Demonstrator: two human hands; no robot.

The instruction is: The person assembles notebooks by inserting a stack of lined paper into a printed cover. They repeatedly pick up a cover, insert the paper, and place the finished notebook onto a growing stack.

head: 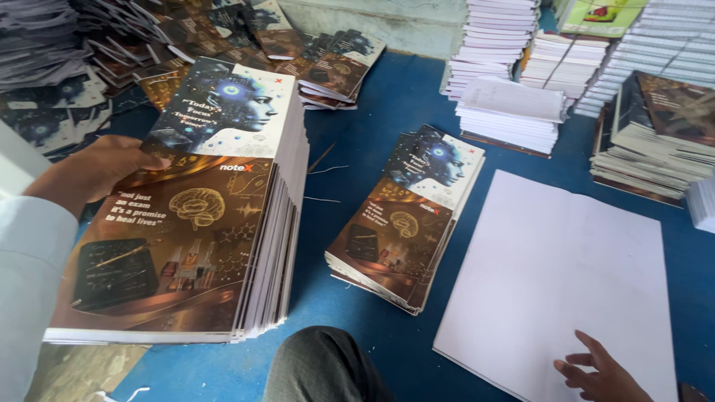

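My left hand [93, 173] rests on the left edge of the top printed cover of a tall stack of covers [197, 208] at the left, thumb on the sheet. The covers show a dark robot-like head above and a brown panel with a brain drawing below. My right hand [599, 372] lies with fingers spread on the near corner of a large blank white sheet pile [566, 268] at the right. Between them lies a smaller stack of the same covers [406, 216] on the blue floor.
Stacks of white page blocks [514, 112] stand at the back right, with a covered stack [655, 126] at the far right. Loose covers [223, 37] are heaped at the back left. My knee [320, 368] is at the bottom centre. Thin wires lie on the blue surface [372, 126].
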